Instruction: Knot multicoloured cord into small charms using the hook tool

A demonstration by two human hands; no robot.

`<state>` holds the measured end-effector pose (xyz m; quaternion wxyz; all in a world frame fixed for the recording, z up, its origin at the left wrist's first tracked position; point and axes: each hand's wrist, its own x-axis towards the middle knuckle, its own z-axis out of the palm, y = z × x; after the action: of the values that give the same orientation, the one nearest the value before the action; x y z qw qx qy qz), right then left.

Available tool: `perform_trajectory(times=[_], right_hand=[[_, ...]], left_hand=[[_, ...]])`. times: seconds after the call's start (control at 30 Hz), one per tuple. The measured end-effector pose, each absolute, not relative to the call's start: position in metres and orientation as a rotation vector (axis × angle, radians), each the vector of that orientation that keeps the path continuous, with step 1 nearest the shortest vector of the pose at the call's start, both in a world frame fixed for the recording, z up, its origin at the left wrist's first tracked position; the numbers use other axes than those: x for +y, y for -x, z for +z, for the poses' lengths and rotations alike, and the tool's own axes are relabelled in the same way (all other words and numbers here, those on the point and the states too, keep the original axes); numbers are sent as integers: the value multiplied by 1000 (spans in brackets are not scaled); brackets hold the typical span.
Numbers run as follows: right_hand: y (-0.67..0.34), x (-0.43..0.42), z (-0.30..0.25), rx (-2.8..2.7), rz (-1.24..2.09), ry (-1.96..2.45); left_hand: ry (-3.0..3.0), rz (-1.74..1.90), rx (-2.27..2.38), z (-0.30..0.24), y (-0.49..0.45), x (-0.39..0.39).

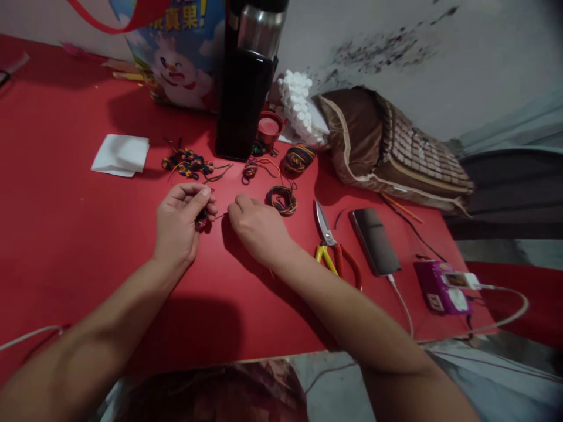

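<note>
My left hand (182, 214) is closed on a small knotted piece of dark multicoloured cord (201, 220), its thumb pressed against the fingers. A thin strand runs from that piece toward my right hand (255, 225), whose curled fingers pinch the strand just to the right; the fingertips are mostly hidden. Behind my left hand lies a pile of knotted cord pieces (187, 164) in navy, red and yellow. Beyond my right hand are a coil of the same cord (281, 201), a small bundle (250, 170) and a wound ball (299, 159).
Scissors (328, 240) with red and yellow handles and a charging phone (375, 241) lie to the right, near a purple box (440, 287). A dark upright bottle (244, 105), a printed bag (185, 70) and a brown cushion (396, 146) stand behind. Folded white paper (121, 155) lies left.
</note>
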<state>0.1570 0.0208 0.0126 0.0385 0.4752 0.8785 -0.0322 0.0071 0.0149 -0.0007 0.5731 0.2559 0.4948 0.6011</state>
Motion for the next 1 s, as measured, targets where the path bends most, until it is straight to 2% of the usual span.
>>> perform_trajectory(times=[0.13,0.3,0.43,0.5,0.7,0.77,0.8,0.83,0.9,0.97,1.0], right_hand=[[-171,24,-5,2859,-310,-1692],[-181,31,-13,2985,-1134,-2062],[-182,35,-9,2553,-1917,-2308],[-181,36,-8,2368,-2185,-2331],[-185,43,2,2255,-2546,-2328],[-196,43,19,2392,-2447,-2385],[-204,42,29,2540,-2289,-2443],[-216,39,39,2726,-2041,-2536],[-245,31,57,3005,-1325,-2775],[-279,19,65,2980,-649,-2894],[-295,13,65,2827,-459,-2939]], left_hand=[[-559,1431,1132,-4,-7,17],[-573,1460,1115,-11,-8,17],[-661,1397,1128,-13,-8,16],[-747,1325,1155,-14,-9,16],[-973,1151,1228,-16,-12,16],[-984,1150,1220,-15,-10,15],[-982,1157,1201,-14,-10,15],[-979,1164,1175,-14,-9,15],[-956,1194,1142,-13,-7,15],[-944,1202,1129,-14,-6,16],[-944,1202,1126,-14,-6,17]])
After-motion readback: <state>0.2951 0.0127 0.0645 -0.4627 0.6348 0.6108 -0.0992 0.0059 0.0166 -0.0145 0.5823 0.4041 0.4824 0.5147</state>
